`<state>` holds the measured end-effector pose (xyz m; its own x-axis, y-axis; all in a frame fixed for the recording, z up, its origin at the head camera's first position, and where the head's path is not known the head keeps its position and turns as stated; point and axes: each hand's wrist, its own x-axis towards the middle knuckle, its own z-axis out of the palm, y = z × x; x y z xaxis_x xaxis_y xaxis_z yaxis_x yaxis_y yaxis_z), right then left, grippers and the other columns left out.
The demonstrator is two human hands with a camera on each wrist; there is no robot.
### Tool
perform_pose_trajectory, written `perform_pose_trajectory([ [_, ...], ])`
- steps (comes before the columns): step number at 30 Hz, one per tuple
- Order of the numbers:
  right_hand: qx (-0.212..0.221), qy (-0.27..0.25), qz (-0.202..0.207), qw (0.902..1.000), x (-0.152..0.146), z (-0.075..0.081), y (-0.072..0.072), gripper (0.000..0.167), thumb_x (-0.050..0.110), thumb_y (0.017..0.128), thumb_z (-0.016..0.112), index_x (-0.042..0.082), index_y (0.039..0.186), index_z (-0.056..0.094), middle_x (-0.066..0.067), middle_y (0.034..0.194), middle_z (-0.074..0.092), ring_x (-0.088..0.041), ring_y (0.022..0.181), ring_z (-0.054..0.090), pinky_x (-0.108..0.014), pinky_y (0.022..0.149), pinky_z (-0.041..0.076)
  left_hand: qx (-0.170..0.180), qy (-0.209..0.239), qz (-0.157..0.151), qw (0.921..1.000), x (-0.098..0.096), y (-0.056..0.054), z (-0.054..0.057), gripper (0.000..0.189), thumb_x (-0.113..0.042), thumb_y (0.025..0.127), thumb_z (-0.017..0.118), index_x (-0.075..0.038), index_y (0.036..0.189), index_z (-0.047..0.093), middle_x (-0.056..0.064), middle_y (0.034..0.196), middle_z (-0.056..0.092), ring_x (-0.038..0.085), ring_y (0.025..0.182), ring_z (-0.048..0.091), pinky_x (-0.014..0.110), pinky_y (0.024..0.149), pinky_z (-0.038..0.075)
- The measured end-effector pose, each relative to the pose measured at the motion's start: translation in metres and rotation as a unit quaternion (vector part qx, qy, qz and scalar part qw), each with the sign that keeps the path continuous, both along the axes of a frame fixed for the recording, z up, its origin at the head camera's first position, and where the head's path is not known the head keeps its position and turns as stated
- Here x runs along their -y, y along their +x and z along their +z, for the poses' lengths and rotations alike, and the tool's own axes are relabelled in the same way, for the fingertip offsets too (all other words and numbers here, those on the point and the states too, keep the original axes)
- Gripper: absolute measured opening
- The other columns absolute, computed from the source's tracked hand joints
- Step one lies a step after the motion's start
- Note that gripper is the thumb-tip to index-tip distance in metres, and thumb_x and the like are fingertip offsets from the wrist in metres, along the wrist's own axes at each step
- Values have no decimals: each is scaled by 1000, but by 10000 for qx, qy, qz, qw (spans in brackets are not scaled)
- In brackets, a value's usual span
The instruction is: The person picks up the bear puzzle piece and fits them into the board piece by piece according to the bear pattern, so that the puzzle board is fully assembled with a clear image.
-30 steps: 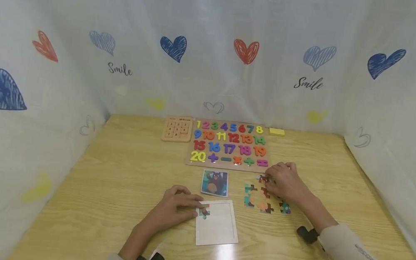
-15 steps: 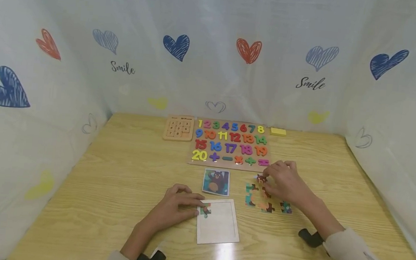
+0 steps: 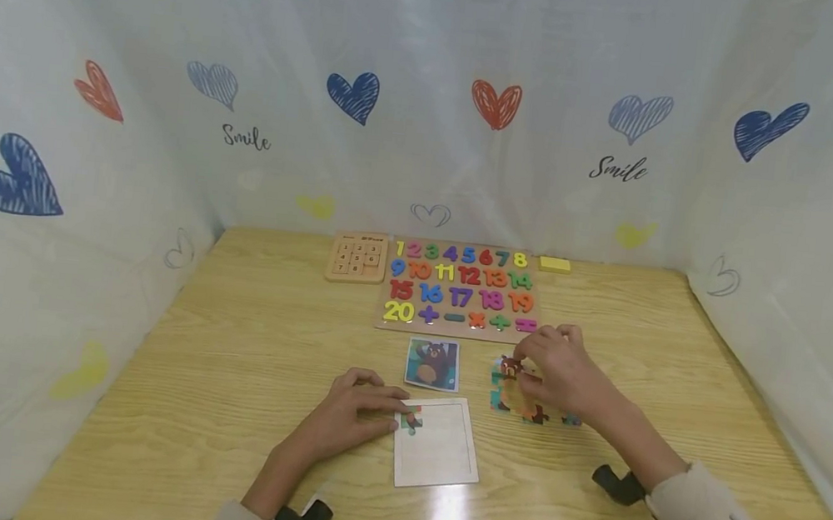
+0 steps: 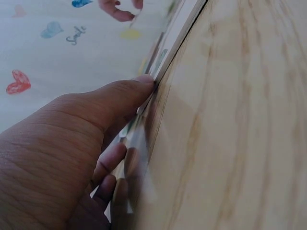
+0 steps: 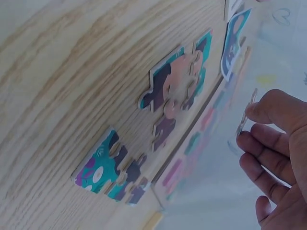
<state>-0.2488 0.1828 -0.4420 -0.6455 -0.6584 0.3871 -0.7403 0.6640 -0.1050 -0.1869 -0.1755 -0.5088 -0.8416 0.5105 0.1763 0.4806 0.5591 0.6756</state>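
My right hand [image 3: 567,375] pinches a jigsaw piece with the bear's face [image 3: 510,368] between thumb and fingers. In the right wrist view, that thin piece [image 5: 247,112] appears edge-on, off the table. Below the hand lie several loose jigsaw pieces [image 5: 165,81], partly hidden in the head view. My left hand [image 3: 341,416] rests at the left edge of the white square puzzle tray [image 3: 439,455], fingers stretched over its upper left corner. A green and orange piece [image 3: 412,421] sits in that corner. In the left wrist view, the thumb [image 4: 127,93] touches the tray's edge.
Behind the tray lies a bear picture card [image 3: 432,364]. Farther back are a board of coloured numbers [image 3: 455,328], a wooden sliding number puzzle [image 3: 356,258] and a yellow block [image 3: 555,265]. A white curtain [image 3: 412,151] with hearts encloses the wooden table [image 3: 245,319].
The right hand has lifted the bear-face piece from among the loose pieces and shifted it slightly left. My left hand stays on the tray's edge.
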Motion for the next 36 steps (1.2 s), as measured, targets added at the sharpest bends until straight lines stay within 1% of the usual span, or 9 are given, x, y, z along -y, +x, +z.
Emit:
perform_pose_trajectory([
  [4,-3,-16,154,9999,4,1,4,16,8,75,80,12,87,71,1,92,70,-21,92,59,-56,87,35,-11,3,-14,10000,-1,-1,-2,24,-31,91,75,-31,115,77,-20,129,64,13,118,41,53,102,28],
  [8,70,-121,274,9995,9,1,9,15,8,76,78,12,88,70,2,92,68,-17,89,57,-53,87,33,-12,14,-16,10000,-1,-1,-2,24,-30,90,75,-31,114,77,-18,129,64,14,118,41,53,102,27],
  [11,92,-206,356,9991,13,0,13,15,8,75,78,13,87,70,3,90,67,-17,90,57,-52,86,33,-38,3,-26,10000,-1,-1,-2,24,-30,91,75,-31,114,77,-18,129,64,14,118,41,53,102,27],
  [13,89,-213,396,9990,16,-1,15,16,11,75,81,14,86,70,5,90,68,-17,92,57,-50,86,32,-34,13,-27,10000,0,-1,-2,24,-30,91,74,-31,115,77,-18,129,64,14,118,41,53,101,27],
  [17,-31,-146,466,9988,21,-3,20,21,11,72,85,15,86,70,7,89,68,-16,93,58,-48,86,34,39,38,13,10000,0,-1,-2,26,-32,91,74,-31,117,76,-20,131,62,15,120,40,53,101,29],
  [23,-220,-91,609,9979,30,-7,25,21,11,72,84,15,86,68,7,89,68,-18,94,60,-50,87,37,56,44,-35,10000,1,-4,-2,24,-30,93,72,-34,117,75,-22,131,61,15,120,40,54,101,28],
  [28,-43,-92,748,9972,40,-9,28,18,12,75,80,17,88,68,7,91,67,-17,96,59,-47,90,35,131,111,-109,9998,2,-6,0,25,-25,94,71,-33,118,75,-20,131,62,15,119,40,54,101,26],
  [32,93,-182,844,9962,46,-11,32,17,11,77,79,18,89,69,8,92,67,-16,95,58,-46,90,33,176,118,-121,9997,2,-6,0,26,-24,94,71,-33,118,75,-20,130,62,14,118,39,53,100,27],
  [36,140,-53,809,9966,53,-12,35,15,13,78,78,18,89,70,9,93,67,-15,96,57,-46,91,34,164,73,-110,9998,1,-6,0,25,-25,95,71,-33,118,75,-21,130,62,14,118,38,52,100,26],
])
